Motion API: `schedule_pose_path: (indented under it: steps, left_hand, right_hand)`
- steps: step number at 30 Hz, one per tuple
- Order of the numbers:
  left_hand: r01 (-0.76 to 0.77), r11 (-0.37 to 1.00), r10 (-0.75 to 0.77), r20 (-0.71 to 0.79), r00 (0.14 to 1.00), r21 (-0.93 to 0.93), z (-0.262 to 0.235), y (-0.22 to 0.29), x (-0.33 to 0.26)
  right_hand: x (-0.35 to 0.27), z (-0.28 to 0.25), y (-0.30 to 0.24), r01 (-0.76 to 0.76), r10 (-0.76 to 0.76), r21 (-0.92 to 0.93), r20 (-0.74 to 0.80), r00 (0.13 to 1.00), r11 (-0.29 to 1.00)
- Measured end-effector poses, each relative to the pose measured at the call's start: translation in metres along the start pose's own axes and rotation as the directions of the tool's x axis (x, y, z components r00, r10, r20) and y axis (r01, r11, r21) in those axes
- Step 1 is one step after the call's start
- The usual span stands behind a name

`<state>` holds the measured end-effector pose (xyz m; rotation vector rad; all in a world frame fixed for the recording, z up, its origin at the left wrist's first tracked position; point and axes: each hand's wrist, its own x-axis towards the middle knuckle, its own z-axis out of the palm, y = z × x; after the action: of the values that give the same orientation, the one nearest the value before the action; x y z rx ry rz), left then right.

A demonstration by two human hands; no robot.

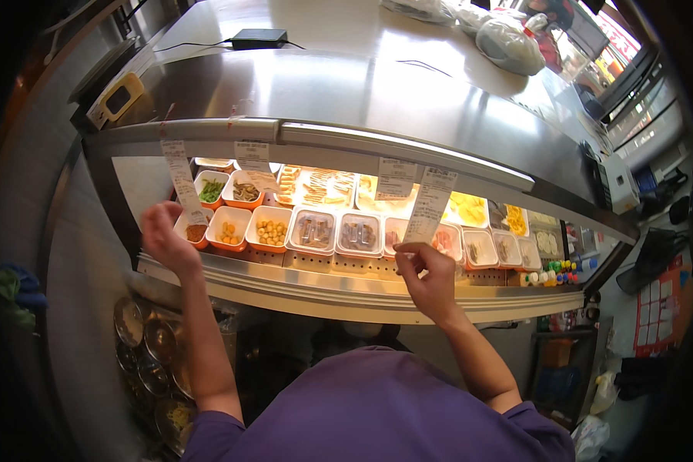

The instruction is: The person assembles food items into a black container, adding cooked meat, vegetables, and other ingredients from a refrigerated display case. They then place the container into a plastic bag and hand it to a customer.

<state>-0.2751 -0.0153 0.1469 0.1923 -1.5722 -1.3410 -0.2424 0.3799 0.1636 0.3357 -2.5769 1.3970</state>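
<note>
My right hand [430, 281] is closed, thumb and fingers pinching the lower end of a long paper receipt [433, 202]. That receipt hangs from the front rail of a lit food display case [346, 302]. My left hand [168, 237] is raised at the case's left end, beside another hanging receipt [179, 175]; its fingers look bent but are blurred, and whether they touch that paper is unclear. Two shorter receipts, one at the left [252, 158] and one at the middle [395, 179], hang from the same rail. Behind them stand orange-and-white food tubs [269, 229] and clear-lidded boxes [313, 231].
A metal counter top [323, 85] spans the case, with a small white-framed device [122, 96] at its left. Beyond are a black box with cables [259, 38] and white plastic bags [508, 45]. Small bottles [550, 276] stand at right; metal bowls [159, 339] sit below left.
</note>
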Motion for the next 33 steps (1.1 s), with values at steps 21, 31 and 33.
schedule_pose_path:
  steps: [21,31,33]
  left_hand:
    - [0.824,0.563,-0.423,0.834,0.354,-0.065,0.121,0.061,-0.168]
    - [0.841,0.539,-0.471,0.81,0.349,-0.049,0.114,0.079,-0.174]
    - [0.833,0.549,-0.471,0.802,0.368,-0.06,0.115,0.079,-0.174]
  right_hand:
    - [0.07,-0.016,-0.028,-0.079,0.086,0.071,-0.092,0.992,0.994]
    - [0.079,-0.017,-0.026,0.003,-0.01,-0.05,-0.144,0.989,0.999]
    - [0.075,-0.024,-0.031,0.117,-0.175,-0.254,-0.217,0.96,0.96]
